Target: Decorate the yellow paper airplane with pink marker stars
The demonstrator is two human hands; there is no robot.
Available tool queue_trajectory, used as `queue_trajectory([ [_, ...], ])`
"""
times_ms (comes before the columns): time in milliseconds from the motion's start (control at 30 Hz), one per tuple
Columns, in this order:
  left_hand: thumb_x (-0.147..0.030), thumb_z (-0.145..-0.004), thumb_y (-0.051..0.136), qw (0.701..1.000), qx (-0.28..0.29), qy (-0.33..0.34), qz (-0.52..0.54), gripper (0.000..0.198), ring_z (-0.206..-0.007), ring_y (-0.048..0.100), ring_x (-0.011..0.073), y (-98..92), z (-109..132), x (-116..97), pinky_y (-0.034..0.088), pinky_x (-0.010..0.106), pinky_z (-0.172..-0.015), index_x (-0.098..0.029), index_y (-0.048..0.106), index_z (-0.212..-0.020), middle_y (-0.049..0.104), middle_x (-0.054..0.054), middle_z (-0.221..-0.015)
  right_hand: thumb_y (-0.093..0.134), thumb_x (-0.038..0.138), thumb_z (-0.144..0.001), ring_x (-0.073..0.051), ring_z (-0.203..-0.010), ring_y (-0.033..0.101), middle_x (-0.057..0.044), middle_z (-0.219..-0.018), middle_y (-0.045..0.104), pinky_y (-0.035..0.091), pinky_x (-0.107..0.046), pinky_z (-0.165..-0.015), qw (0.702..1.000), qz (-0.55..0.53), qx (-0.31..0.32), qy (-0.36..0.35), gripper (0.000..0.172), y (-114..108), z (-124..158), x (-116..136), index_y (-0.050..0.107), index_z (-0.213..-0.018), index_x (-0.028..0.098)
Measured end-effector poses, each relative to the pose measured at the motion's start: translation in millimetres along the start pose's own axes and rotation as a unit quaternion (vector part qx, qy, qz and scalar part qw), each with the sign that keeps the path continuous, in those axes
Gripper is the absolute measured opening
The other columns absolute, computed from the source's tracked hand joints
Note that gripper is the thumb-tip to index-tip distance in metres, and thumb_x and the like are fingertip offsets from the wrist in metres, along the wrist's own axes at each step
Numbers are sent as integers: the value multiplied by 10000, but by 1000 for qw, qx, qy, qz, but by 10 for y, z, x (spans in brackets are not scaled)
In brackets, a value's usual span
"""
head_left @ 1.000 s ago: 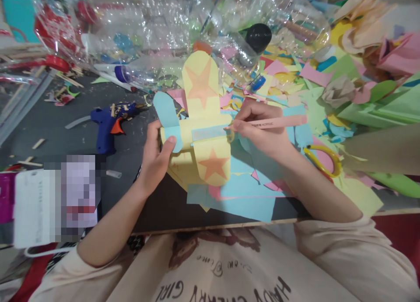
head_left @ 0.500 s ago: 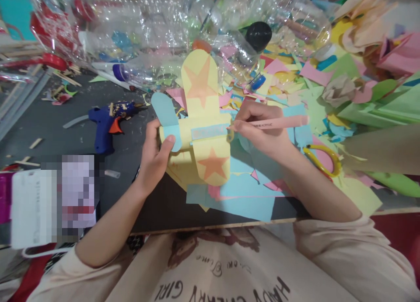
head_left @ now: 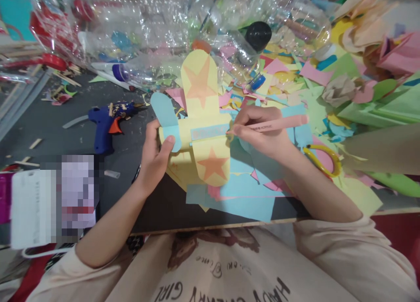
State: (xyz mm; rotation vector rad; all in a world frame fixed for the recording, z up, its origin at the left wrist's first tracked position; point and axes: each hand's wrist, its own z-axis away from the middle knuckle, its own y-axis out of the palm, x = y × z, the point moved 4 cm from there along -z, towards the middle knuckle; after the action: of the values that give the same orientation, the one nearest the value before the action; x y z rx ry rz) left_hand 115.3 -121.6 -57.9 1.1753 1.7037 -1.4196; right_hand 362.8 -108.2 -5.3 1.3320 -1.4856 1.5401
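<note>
A yellow paper airplane [head_left: 202,105] with orange stars on its wings lies across the middle, its blue tail piece [head_left: 165,110] at the left. My left hand [head_left: 157,155] grips the tail end, thumb on top of the blue paper. In my right hand [head_left: 262,129] is a pale pink marker [head_left: 285,122], its tip at the right end of the body, near the lower edge of a blue strip [head_left: 206,132]. Faint orange marks show on that strip. Blue, pink and yellow paper sheets [head_left: 243,205] lie beneath the airplane.
A blue glue gun [head_left: 105,124] lies on the dark table at the left. Clear plastic bottles [head_left: 147,30] fill the back. Yellow-handled scissors [head_left: 323,161] rest right of my right forearm. Paper scraps and crumpled paper [head_left: 339,89] pile up at the right.
The marker tip has moved slightly down and right, off the blue strip. My right hand has shifted a little with it. My left hand keeps its hold on the airplane.
</note>
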Motion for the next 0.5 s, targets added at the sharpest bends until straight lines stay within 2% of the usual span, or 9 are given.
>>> queue_trajectory([
  [267,-545,-932,552,1000,-6,9,-9,354,-932,619,212,4,11,16,530,352,-841,-292,566,-1179,649,25,-1065,713,235,-799,-109,-543,480,33,-561,550,363,-271,-501,1000,-11,13,-1,302,10,0,-11,537,-554,217],
  [367,-544,-934,550,1000,-7,12,-16,357,-917,618,207,2,11,17,530,352,-845,-286,562,-1179,647,23,-1055,741,281,-798,-98,-516,483,36,-560,566,368,-263,-487,999,-41,-24,-5,296,-3,-22,-29,555,-577,213],
  [500,-567,-944,519,999,-2,23,-39,383,-901,622,200,-3,10,0,538,345,-822,-273,544,-1187,641,21,-1040,707,309,-826,-74,-440,456,45,-546,566,374,-244,-441,993,-92,-66,27,301,-8,-53,-92,545,-591,215],
])
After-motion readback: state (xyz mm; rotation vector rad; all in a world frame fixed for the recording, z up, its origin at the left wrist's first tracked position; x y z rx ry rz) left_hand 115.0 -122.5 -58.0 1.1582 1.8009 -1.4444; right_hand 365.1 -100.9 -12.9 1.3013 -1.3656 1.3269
